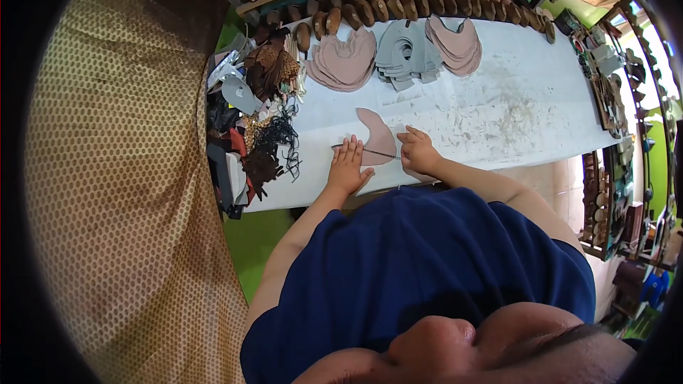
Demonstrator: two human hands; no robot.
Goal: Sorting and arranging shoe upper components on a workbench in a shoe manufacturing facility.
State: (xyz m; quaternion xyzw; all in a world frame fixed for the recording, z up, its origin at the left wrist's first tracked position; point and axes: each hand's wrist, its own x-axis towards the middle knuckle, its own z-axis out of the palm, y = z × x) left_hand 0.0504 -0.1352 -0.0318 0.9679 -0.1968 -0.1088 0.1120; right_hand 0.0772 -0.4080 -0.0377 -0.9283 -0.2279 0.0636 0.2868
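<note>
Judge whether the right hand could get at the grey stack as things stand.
Probably yes: only white tabletop shows between the right hand and the grey stack, which lies farther up the table.

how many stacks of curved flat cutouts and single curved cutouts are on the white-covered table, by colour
Dusty-pink curved flat cutout stacks: 2
Grey curved flat cutout stack: 1
Single dusty-pink curved flat cutout: 1
Total: 4

Scraps (269,71) block leftward; right hand (418,152) has tabletop (491,110) room.
</note>
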